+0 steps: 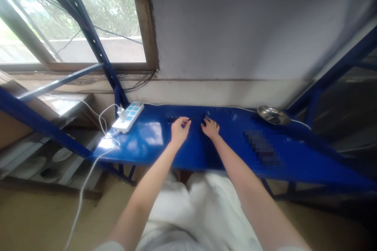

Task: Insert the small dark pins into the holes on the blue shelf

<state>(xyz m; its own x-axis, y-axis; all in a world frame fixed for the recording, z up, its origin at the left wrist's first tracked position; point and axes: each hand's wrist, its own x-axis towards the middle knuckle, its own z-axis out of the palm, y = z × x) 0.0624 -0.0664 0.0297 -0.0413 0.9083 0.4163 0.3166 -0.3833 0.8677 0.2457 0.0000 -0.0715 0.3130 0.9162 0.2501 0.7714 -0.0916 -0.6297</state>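
Note:
My left hand (180, 128) is closed in a pinch above the blue tabletop (188, 149). A small black piece (189, 120) shows at its fingertips, too tiny to name. Several more small dark pieces (171, 119) lie just left of that hand, partly hidden behind it. To the right, my right hand (211, 128) rests palm down with its fingers apart. Another small dark piece (204, 115) sits by its index fingertip; whether they touch I cannot tell.
A white power strip (129, 117) with a plugged-in adapter (121, 113) stands at the left end, its white cable (81, 196) hanging over the edge. A shiny metal plate (273, 115) lies at the back right, near a blurred-out dark object (262, 147). Blue frame posts (97, 43) rise at the sides.

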